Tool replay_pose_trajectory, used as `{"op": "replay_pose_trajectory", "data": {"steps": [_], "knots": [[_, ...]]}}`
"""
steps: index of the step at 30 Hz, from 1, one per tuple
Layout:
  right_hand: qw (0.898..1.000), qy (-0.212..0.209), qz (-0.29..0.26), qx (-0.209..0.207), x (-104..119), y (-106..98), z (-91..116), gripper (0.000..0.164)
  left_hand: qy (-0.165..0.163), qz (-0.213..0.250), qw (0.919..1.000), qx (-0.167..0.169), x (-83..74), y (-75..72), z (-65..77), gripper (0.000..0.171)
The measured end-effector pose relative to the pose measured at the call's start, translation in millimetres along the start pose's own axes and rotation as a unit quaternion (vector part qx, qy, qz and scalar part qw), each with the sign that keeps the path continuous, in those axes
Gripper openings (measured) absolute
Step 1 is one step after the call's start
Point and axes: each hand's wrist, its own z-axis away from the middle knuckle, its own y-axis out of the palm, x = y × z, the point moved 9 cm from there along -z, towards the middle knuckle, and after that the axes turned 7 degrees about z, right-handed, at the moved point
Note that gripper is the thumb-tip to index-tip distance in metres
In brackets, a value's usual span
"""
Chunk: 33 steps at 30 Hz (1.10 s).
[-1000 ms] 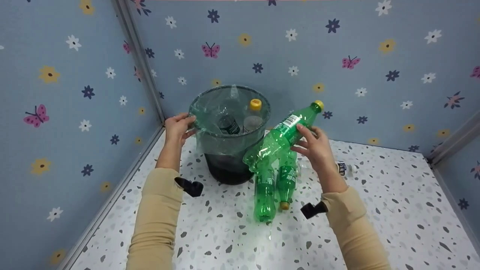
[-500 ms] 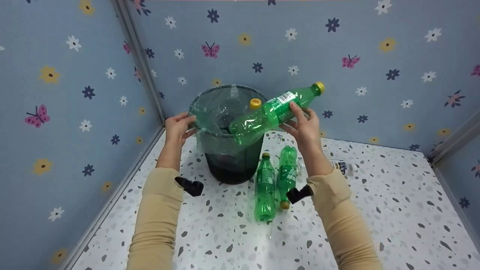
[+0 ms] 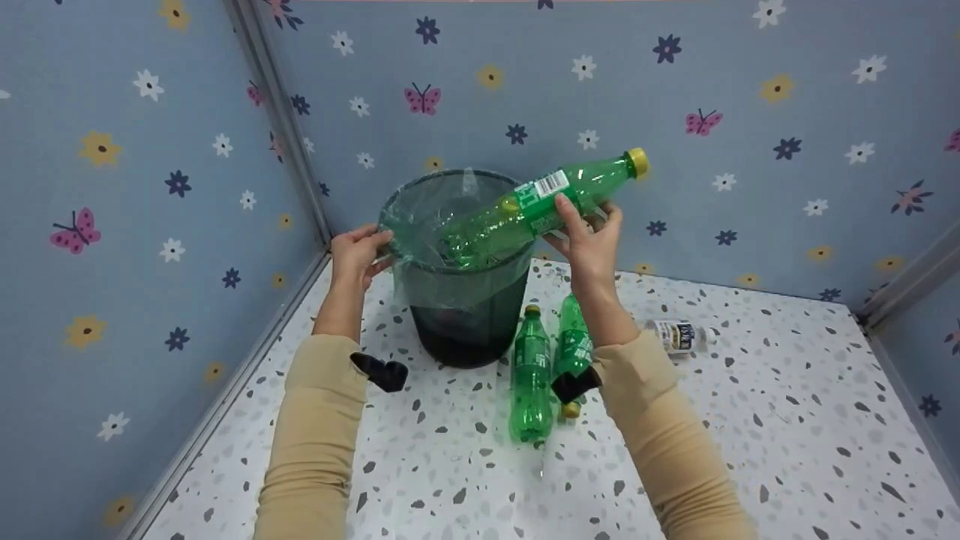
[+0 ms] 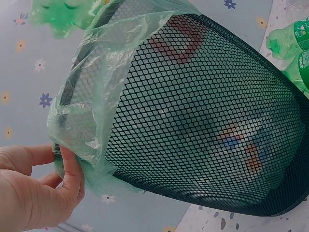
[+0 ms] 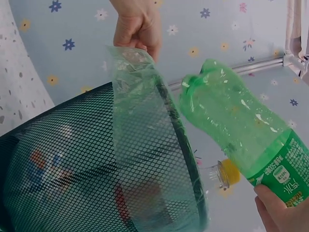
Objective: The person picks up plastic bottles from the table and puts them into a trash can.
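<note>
My right hand (image 3: 592,244) grips a green plastic bottle (image 3: 536,202) with a yellow cap by its label. The bottle slants, cap up to the right, its base over the mouth of a black mesh bin (image 3: 469,330). At the left rim, my left hand (image 3: 358,259) pinches the edge of the bin's thin green plastic liner (image 4: 91,121). In the right wrist view a yellow-capped clear bottle (image 5: 224,174) pokes out of the bin's mouth. Coloured contents show blurred through the mesh in the left wrist view.
Two green bottles (image 3: 531,382) (image 3: 575,337) lie on the speckled surface right of the bin, one partly behind my right arm. Further right lies a clear bottle (image 3: 679,337) with a dark label. Flowered walls (image 3: 600,75) stand behind and at the left.
My right hand has carried the green bottle up and left, from above the lying bottles to over the bin's mouth. The left hand stays at the rim.
</note>
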Motion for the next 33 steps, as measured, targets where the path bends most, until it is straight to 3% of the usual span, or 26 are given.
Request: {"op": "replay_pose_trajectory", "data": {"steps": [2, 4, 5, 9, 10, 11, 12, 13, 14, 18, 19, 20, 22, 25, 26, 29, 31, 33], "knots": [[1.0, -0.024, 0.009, 0.0, 2.6, 2.6, 2.0, 0.064, -0.007, -0.004, 1.0, -0.004, 1.0, 0.1, -1.5, 0.049], [0.999, -0.052, 0.015, 0.003, 6.0, 5.6, 4.2, 0.065, 0.009, -0.004, 0.9999, 0.0, 12.3, -8.7, -27.4, 0.049], [0.998, -0.065, 0.018, 0.005, 7.9, 7.3, 5.3, 0.065, 0.012, -0.028, 0.9995, -0.014, 15.1, -12.9, -34.6, 0.053], [0.991, -0.124, 0.048, 0.015, 14.0, 14.8, 8.9, 0.065, 0.062, -0.01, 0.998, -0.008, 67.9, -49.4, -140.8, 0.059], [0.988, -0.138, 0.065, 0.017, 14.9, 17.0, 9.9, 0.066, 0.066, -0.012, 0.9977, -0.01, 76.1, -54.3, -156.0, 0.06], [0.985, -0.152, 0.084, 0.019, 15.8, 19.3, 11.2, 0.066, 0.07, -0.009, 0.9975, -0.007, 79.0, -56.1, -162.1, 0.059], [0.981, -0.166, 0.102, 0.022, 16.6, 21.8, 12.8, 0.066, 0.067, -0.01, 0.9977, -0.01, 75.7, -54.3, -156.0, 0.059], [0.976, -0.179, 0.123, 0.024, 17.0, 24.3, 14.4, 0.066, 0.054, -0.014, 0.9984, -0.01, 55.9, -41.5, -119.3, 0.055], [0.97, -0.192, 0.144, 0.026, 17.1, 26.7, 15.9, 0.067, 0.056, -0.009, 0.9984, -0.002, 43.3, -33.7, -96.3, 0.053], [0.953, -0.222, 0.204, 0.039, 14.0, 35.6, 21.3, 0.069, -0.001, -0.044, 0.9986, -0.03, -29.8, 16.6, 50.0, 0.045], [0.949, -0.225, 0.219, 0.044, 12.0, 37.5, 21.9, 0.069, -0.008, -0.047, 0.9982, -0.035, -43.4, 26.4, 78.5, 0.043], [0.945, -0.227, 0.23, 0.049, 10.0, 39.5, 22.7, 0.069, -0.002, -0.055, 0.9976, -0.041, -43.7, 26.8, 80.8, 0.044], [0.938, -0.228, 0.253, 0.06, 6.1, 42.9, 24.1, 0.068, -0.017, -0.06, 0.997, -0.047, -52.9, 33.9, 103.2, 0.043], [0.928, -0.229, 0.283, 0.075, 1.2, 46.6, 25.8, 0.064, -0.003, -0.01, 0.9998, -0.017, -18.5, 12.8, 38.6, 0.042], [0.926, -0.231, 0.29, 0.078, 0.4, 47.4, 26.3, 0.061, -0.013, -0.006, 0.9998, -0.014, -4.3, 4.0, 11.9, 0.044], [0.92, -0.238, 0.299, 0.085, -0.5, 48.6, 27.7, 0.054, 0.001, -0.009, 0.9999, -0.013, 40.5, -27.7, -77.4, 0.05], [0.918, -0.245, 0.298, 0.09, -0.3, 49.1, 29.0, 0.048, 0.009, -0.039, 0.999, -0.021, 48.5, -35.8, -97.6, 0.054], [0.914, -0.254, 0.3, 0.097, -0.7, 49.3, 31.1, 0.043, 0.027, -0.04, 0.9987, -0.018, 47.5, -36.4, -97.5, 0.056]]}}
